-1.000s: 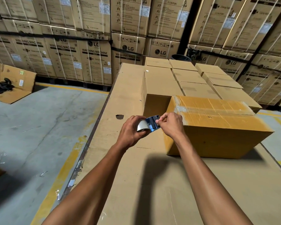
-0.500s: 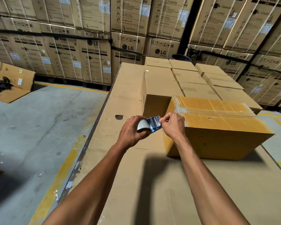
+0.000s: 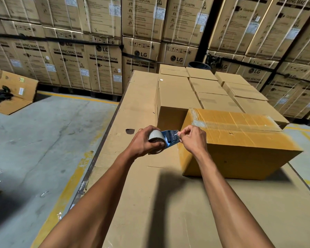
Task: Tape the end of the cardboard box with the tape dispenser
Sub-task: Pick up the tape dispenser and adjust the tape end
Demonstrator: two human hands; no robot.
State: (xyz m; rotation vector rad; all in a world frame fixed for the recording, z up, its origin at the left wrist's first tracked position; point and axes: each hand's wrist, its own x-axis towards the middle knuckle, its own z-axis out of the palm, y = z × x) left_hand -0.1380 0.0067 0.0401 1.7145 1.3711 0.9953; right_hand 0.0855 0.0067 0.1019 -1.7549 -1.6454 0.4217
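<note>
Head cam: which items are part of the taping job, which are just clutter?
In the job:
- tape dispenser, gripped by the left hand
- right hand, pinching the tape end
- cardboard box, old tape on top

Lying about:
- plain cartons behind it
- opened carton on the floor
- stacked washing machine boxes

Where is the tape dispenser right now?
In the head view's centre, the tape dispenser sits in the left hand, just left of the cardboard box end.

My left hand (image 3: 143,140) around the dispenser (image 3: 161,139), my right hand (image 3: 192,138) just right of it, the box (image 3: 240,145) behind on the cardboard top (image 3: 168,203), smaller boxes (image 3: 213,90) farther back.
</note>
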